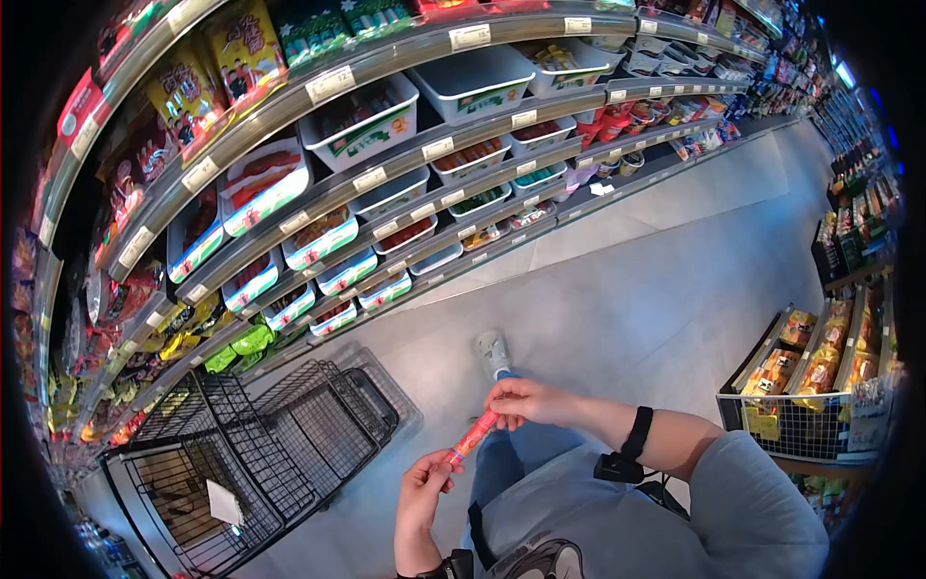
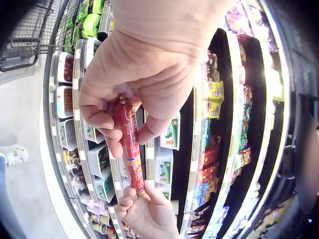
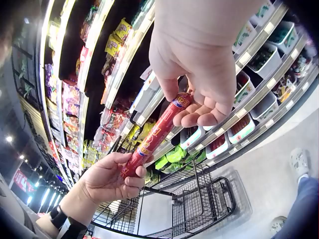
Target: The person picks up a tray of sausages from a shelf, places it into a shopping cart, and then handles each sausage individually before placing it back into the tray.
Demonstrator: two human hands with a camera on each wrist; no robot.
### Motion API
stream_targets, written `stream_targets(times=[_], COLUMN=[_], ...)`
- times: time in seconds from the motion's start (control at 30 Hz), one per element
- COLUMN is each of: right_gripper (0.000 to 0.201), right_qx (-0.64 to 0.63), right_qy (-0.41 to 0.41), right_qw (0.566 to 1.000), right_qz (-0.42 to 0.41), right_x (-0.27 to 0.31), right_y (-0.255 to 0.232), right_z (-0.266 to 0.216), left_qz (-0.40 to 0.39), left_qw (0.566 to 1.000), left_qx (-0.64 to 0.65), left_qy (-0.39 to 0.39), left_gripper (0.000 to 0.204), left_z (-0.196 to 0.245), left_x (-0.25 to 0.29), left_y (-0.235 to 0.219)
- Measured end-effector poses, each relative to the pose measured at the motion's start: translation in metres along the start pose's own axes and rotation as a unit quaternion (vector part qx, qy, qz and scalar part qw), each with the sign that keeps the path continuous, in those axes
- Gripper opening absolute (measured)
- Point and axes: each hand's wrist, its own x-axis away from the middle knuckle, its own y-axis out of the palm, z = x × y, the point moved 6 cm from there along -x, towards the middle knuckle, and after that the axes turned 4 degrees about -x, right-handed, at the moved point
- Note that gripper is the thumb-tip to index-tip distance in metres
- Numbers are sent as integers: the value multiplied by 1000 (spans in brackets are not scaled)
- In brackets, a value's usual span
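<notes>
A slim red wrapped stick point(image 1: 473, 436) with printed lettering is held between both hands, slanting across the head view. My left hand point(image 1: 424, 487) pinches its lower end with thumb and fingers. At the other end my right hand point(image 1: 526, 400) grips it, thumb against curled fingers. In the left wrist view the left hand point(image 2: 142, 79) covers the top of the stick point(image 2: 130, 144), and the right hand point(image 2: 149, 214) pinches the bottom tip. The right wrist view shows the right hand point(image 3: 199, 74) on the stick's point(image 3: 157, 130) upper end.
Long shelves with white tubs point(image 1: 362, 125) and bagged snacks point(image 1: 246, 43) run along the left and top. A black wire cart point(image 1: 289, 439) with a white card point(image 1: 225, 504) stands at lower left. A rack of yellow packets point(image 1: 772, 372) is at the right.
</notes>
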Motion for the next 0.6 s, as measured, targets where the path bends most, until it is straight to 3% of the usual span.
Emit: stream_targets(times=[0.3,0.37,0.43,0.5,0.6], right_gripper=[21,22,23,26,27], right_qx=[-32,-22,-23,-11,-11], right_qy=[-67,-138,-141,-209,-210], right_qw=[997,990,990,978,977], right_qz=[15,26,4,-23,-35], right_x=[30,37,40,46,49], right_y=[-24,-35,-42,-46,-60], right_z=[-20,-34,-46,-66,-83], left_qz=[-52,-105,-118,-132,-149], left_qw=[999,994,992,990,988], left_qx=[11,-7,-16,-25,-20], left_qy=[2,21,29,43,42], left_gripper=[27,32,34,37,41], left_z=[23,34,47,60,78], left_x=[-5,-3,-3,-3,-11], left_y=[33,46,57,69,89])
